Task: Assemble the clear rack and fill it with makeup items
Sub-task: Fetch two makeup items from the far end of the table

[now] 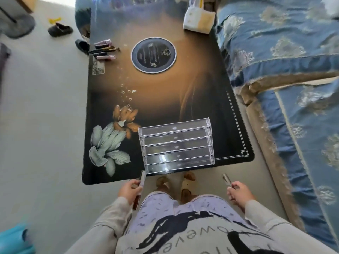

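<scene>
- Clear rack (176, 146): assembled, stepped tiers, standing at lower centre of the frame on the near right part of the table (165, 92), its front edge just beside the table's near edge
- Table: dark glossy top with an orange glow through the middle and a printed flower at lower left
- Left hand (129, 189): lower centre-left, just off the table's near edge; fingers curled round a slim makeup tube (142, 178); the tube's grey end points up towards the rack's near left corner, and a dark reddish end shows below the hand
- Right hand (238, 192): lower centre-right, over the floor and apart from the table; fingers and thumb pinch a thin metallic makeup stick (226, 178), its tip angled up and left towards the rack
- Loose makeup items (104, 49): a small cluster of pink, black and gold tubes and pencils lying at the table's far left edge, upper left of the frame, well apart from the rack
- Round black disc (154, 55) with a pale rim lies flat on the table, upper centre
- White and yellow box (199, 20) sits at the table's far right corner, top of the frame
- Blue patterned sofa cover (284, 52) fills the right side
- Dark slipper (60, 29) on the pale floor, upper left
- Person's feet in brown slippers (183, 182) between the two hands, just below the table edge
</scene>
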### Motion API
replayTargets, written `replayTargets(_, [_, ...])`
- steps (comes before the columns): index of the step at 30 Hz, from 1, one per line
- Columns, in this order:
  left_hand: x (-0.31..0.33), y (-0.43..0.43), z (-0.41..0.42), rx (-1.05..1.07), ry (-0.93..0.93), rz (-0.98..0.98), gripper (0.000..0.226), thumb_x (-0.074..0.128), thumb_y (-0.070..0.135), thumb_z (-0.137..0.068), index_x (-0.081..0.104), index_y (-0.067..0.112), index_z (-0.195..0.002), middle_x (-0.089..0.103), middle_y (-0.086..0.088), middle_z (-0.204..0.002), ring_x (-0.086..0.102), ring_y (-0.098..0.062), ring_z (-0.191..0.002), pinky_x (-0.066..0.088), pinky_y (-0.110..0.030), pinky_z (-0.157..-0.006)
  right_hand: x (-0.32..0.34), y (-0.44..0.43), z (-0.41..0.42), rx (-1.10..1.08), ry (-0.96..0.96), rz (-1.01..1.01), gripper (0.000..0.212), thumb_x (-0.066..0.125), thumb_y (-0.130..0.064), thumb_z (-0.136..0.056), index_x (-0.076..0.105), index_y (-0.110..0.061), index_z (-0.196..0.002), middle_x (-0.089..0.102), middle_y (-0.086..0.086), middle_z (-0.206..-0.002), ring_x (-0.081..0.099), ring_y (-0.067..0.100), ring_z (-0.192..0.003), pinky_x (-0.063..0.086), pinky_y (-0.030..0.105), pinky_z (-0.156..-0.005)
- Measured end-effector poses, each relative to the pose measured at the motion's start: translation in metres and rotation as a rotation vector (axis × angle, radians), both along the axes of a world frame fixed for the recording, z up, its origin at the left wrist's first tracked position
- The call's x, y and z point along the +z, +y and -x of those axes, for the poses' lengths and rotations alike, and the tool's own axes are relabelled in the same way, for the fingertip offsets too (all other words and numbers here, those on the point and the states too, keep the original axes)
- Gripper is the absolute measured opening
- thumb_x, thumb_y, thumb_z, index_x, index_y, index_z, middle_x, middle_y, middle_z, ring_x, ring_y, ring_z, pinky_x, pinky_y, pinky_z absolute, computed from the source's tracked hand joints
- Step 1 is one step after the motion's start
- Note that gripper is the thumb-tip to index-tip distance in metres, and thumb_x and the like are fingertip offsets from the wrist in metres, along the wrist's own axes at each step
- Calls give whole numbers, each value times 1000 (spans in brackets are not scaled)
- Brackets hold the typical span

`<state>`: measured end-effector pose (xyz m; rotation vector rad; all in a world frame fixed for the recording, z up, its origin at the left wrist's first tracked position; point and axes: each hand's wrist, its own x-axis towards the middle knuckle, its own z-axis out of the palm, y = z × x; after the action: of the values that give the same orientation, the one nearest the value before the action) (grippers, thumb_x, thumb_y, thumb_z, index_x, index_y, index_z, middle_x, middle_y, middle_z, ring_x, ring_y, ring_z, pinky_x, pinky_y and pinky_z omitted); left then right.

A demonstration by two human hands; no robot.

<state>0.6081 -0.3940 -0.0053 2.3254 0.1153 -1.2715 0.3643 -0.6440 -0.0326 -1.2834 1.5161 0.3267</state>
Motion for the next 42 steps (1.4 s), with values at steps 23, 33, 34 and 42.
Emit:
replayTargets(23, [63, -140, -111, -157, -339, 352, 18, 65, -6, -77, 58, 7, -87, 69, -24, -103, 64, -22, -85, 44, -19, -73, 104, -78, -211, 537, -404, 498, 25, 65, -3, -82, 62, -1, -106, 70, 17, -105, 63, 23, -95, 40, 16, -83])
replayTargets(33, [44, -143, -117, -262, -357, 320, 37, 66, -5, -76, 46, 22, -61, 71, -23, -98, 60, -15, -80, 42, -18, -74, 84, -73, -213, 608, -331, 480, 19, 59, -1, -86, 60, 1, -105, 67, 20, -106, 62, 29, -100, 43, 27, -89])
replayTargets(34, [44, -143, -118, -268, -353, 318, 33, 67, -5, -75, 48, 20, -63, 71, -23, -98, 60, -15, -80, 42, -18, -71, 83, -73, -214, 609, -332, 472, 18, 59, 0, -86, 60, 1, -104, 67, 19, -105, 62, 26, -98, 42, 24, -86])
replayTargets(42, [45, -145, -123, -313, -304, 310, 21, 71, -3, -73, 56, 11, -79, 71, -22, -99, 65, -23, -87, 48, -28, -84, 81, -73, -219, 678, -314, 468, 15, 55, -2, -89, 58, 0, -103, 67, 20, -107, 62, 31, -103, 40, 23, -84])
